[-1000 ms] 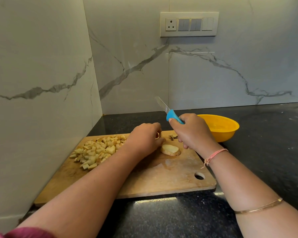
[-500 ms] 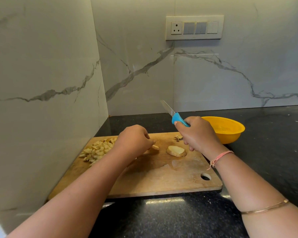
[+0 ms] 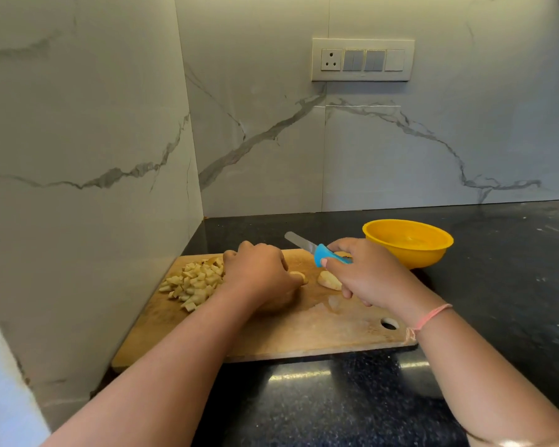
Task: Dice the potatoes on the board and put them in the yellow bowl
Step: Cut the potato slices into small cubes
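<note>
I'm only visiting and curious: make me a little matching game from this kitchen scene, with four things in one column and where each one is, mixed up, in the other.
Things:
1. diced potato pile
2. knife
3. yellow bowl
4. uncut potato piece

Places:
A. gripped in the right hand
B. on the counter, past the far right corner of the board
C. on the left part of the board
D. mid-board, beside the right hand

Pairs: 1-C, 2-A, 3-B, 4-D

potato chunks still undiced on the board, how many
2: one larger chunk lies by the right hand holding the knife; a smaller chunk sits at the fingertips of the left hand. Others may hide under the hands.
</note>
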Tool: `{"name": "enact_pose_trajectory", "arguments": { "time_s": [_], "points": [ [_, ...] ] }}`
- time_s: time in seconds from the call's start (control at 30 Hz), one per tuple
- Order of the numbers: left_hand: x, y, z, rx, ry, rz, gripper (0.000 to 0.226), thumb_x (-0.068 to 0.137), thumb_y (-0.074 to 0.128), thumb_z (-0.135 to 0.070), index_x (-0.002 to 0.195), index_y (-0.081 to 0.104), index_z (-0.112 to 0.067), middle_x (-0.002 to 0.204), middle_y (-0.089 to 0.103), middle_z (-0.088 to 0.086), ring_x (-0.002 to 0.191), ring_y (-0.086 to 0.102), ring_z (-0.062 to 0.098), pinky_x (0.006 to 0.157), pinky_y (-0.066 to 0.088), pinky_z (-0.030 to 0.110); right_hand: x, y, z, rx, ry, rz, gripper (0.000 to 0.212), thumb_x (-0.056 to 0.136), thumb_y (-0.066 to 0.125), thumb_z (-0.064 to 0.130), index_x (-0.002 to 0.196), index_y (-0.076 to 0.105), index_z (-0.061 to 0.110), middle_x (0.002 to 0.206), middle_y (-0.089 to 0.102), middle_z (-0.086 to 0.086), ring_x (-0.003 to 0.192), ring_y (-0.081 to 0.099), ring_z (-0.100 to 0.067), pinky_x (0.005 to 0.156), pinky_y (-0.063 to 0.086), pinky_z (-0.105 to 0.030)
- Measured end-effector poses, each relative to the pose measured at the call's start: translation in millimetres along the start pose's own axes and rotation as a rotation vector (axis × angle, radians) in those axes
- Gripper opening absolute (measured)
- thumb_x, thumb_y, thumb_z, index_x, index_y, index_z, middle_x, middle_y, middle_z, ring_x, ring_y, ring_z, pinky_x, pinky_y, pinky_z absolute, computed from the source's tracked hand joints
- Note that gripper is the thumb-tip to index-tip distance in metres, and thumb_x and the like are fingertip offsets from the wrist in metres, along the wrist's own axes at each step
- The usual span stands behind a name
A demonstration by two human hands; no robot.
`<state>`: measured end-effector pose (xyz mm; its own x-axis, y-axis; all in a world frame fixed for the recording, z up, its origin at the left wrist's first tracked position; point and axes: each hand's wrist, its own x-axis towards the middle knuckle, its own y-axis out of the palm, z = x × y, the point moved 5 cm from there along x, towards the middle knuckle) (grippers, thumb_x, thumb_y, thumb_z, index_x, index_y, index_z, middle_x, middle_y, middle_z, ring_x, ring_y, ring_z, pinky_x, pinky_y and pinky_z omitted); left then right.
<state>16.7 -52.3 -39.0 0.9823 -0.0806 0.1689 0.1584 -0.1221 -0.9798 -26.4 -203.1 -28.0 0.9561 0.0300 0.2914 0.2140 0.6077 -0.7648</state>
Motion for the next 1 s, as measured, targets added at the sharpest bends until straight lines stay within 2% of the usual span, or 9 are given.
{"name": "enact_pose_trajectory", "arguments": {
  "time_s": [0.13,0.23,0.3,0.53,0.63,0.73,0.8,0.87,1.0],
  "points": [
    [-1.2,4.1,-2.4,-0.003,-0.009,-0.029,0.041,0.085,0.051,-0.057,0.109,0.067,-0.027,0.117,0.061,-0.002,0.120,0.041,0.023,0.101,0.033,0.047,-17.5,-3.3,6.8,-0.086,-0.022,-0.004,0.044,0.096,0.050,0.037,0.138,0.046,0.026,0.102,0.066,-0.003,0.071,0.051,-0.008,0.051,0.033,-0.017],
    [-1.0,3.3,0.5,-0.035,-0.015,-0.014,0.039,0.085,0.052,-0.055,0.110,0.067,-0.029,0.117,0.060,-0.001,0.121,0.040,0.023,0.099,0.033,0.045,-28.6,-3.8,14.1,-0.172,-0.028,0.027,0.042,0.096,0.048,0.038,0.137,0.048,0.025,0.117,0.063,-0.001,0.090,0.061,-0.015,0.072,0.050,-0.026],
    [-1.2,3.0,3.1,-0.048,-0.020,-0.005,0.039,0.085,0.053,-0.056,0.112,0.065,-0.031,0.119,0.059,-0.002,0.123,0.039,0.023,0.098,0.032,0.045,-34.7,-3.4,19.0,-0.233,-0.031,0.053,0.040,0.097,0.046,0.038,0.135,0.050,0.026,0.128,0.058,0.001,0.104,0.059,-0.017,0.084,0.051,-0.030],
    [-0.1,4.5,4.8,-0.103,-0.039,0.020,0.036,0.087,0.055,-0.053,0.114,0.063,-0.032,0.123,0.058,-0.002,0.126,0.038,0.023,0.102,0.031,0.046,-42.8,-0.3,24.9,-0.320,-0.024,0.088,0.040,0.098,0.041,0.039,0.137,0.047,0.028,0.133,0.054,0.001,0.109,0.055,-0.017,0.082,0.046,-0.027],
    [-0.2,4.5,5.2,-0.130,-0.047,0.023,0.034,0.088,0.055,-0.051,0.115,0.064,-0.032,0.123,0.059,-0.002,0.125,0.038,0.023,0.101,0.031,0.045,-38.8,3.2,26.7,-0.343,0.006,0.122,0.041,0.098,0.042,0.036,0.138,0.046,0.024,0.130,0.055,0.000,0.107,0.056,-0.016,0.081,0.047,-0.026],
    [-1.4,4.2,4.1,-0.139,-0.055,0.020,0.034,0.088,0.056,-0.049,0.116,0.064,-0.031,0.122,0.059,-0.002,0.125,0.038,0.023,0.102,0.030,0.045,-32.9,6.0,30.9,-0.393,0.011,0.150,0.037,0.097,0.044,0.032,0.132,0.048,0.020,0.108,0.058,-0.001,0.096,0.057,-0.017,0.076,0.049,-0.028],
    [-2.1,4.6,4.0,-0.151,-0.066,0.021,0.032,0.089,0.055,-0.049,0.114,0.065,-0.031,0.120,0.059,-0.002,0.125,0.038,0.023,0.102,0.029,0.046,-31.2,6.1,34.8,-0.439,-0.020,0.152,0.029,0.097,0.045,0.028,0.124,0.051,0.019,0.092,0.053,0.001,0.088,0.056,-0.016,0.069,0.046,-0.027],
    [-2.2,5.3,4.1,-0.159,-0.072,0.027,0.031,0.089,0.055,-0.048,0.113,0.065,-0.031,0.121,0.059,-0.002,0.125,0.038,0.023,0.102,0.028,0.047,-33.0,4.1,38.2,-0.493,-0.046,0.150,0.024,0.097,0.045,0.026,0.119,0.053,0.019,0.086,0.050,0.002,0.083,0.055,-0.016,0.064,0.042,-0.027],
    [-2.2,6.1,4.6,-0.147,-0.077,0.037,0.032,0.090,0.055,-0.047,0.116,0.063,-0.032,0.124,0.058,-0.001,0.127,0.036,0.024,0.103,0.028,0.048,-49.0,-2.7,38.5,-0.545,-0.069,0.172,0.025,0.098,0.044,0.028,0.121,0.050,0.020,0.072,0.040,0.006,0.075,0.050,-0.014,0.054,0.036,-0.024]
  ]
}}
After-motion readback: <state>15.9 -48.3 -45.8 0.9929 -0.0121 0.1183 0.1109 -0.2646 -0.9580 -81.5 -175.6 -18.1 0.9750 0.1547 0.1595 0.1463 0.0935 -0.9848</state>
